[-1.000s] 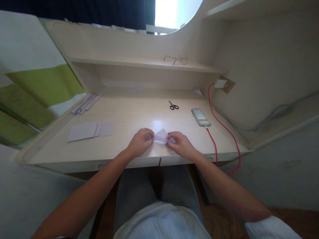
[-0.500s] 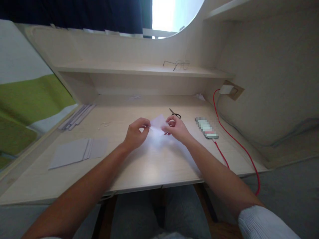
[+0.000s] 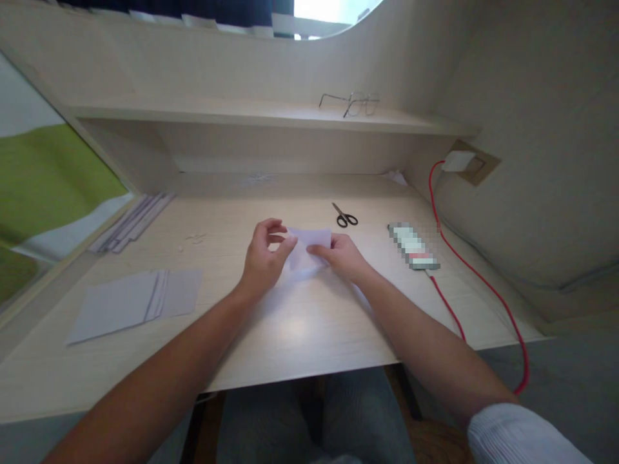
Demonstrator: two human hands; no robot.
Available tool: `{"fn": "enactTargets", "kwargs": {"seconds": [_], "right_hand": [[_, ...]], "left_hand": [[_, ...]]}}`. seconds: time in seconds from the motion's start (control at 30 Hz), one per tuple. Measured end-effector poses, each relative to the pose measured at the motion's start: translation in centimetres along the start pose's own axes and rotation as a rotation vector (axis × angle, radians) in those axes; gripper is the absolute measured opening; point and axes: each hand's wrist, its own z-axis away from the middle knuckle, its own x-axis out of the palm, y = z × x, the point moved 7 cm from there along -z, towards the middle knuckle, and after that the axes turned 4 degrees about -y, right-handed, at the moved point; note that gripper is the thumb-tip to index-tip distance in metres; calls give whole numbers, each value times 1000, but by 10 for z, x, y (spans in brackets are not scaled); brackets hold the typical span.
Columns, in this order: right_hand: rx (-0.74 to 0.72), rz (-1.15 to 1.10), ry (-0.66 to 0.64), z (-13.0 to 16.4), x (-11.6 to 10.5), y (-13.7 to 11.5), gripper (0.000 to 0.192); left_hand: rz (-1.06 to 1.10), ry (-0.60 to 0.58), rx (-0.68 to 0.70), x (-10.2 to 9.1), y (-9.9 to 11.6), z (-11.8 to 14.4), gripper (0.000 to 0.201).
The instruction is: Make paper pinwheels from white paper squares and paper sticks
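On the desk (image 3: 300, 335), a folded paper (image 3: 309, 248) sits between the left hand (image 3: 264, 261) and right hand (image 3: 341, 254). Scissors (image 3: 345, 216) lie just behind, a phone (image 3: 413, 245) to the right, stacked sheets (image 3: 133, 303) far left; glasses (image 3: 351, 103) rest on the shelf (image 3: 242, 116) behind.

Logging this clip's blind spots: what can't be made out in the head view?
- Paper: its near edges and folds are hidden by the left hand and right hand.
- Phone: pixelated, its screen is unreadable.
- Glasses on the shelf: too small for detail.
- Red cable: its lower end runs below the desk edge.
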Motion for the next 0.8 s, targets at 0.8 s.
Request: {"fn": "enactTargets", "kwargs": {"seconds": [0.8], "right_hand": [[123,-327,-76,2,17,17,17]], "left_hand": [[-138,-219,178,12,18,10,23]]}}
